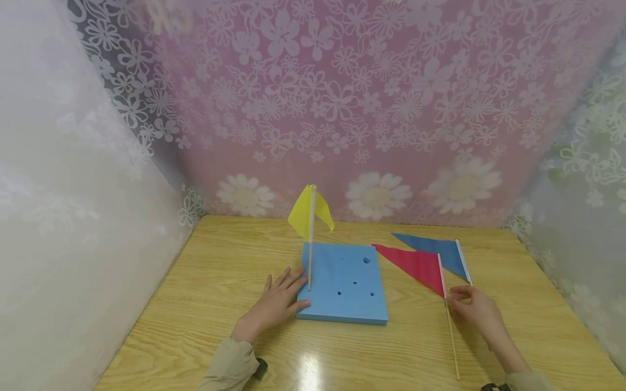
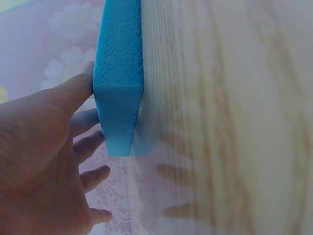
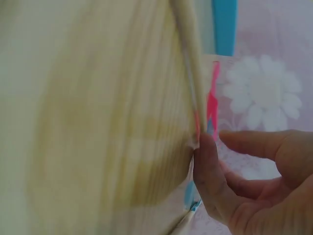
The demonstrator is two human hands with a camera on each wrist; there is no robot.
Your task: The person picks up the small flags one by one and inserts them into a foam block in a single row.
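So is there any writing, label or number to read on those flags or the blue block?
None can be read in any view. The yellow flag, red flag, blue flag and blue foam block are plain. The backdrop shows only flower patterns, no lettering.

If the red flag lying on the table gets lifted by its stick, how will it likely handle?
The red flag probably feels light: its stick looks thin. The cloth would likely droop, as the yellow flag sags on its upright pole. The stick may roll on the glossy table if the right hand nudges it.
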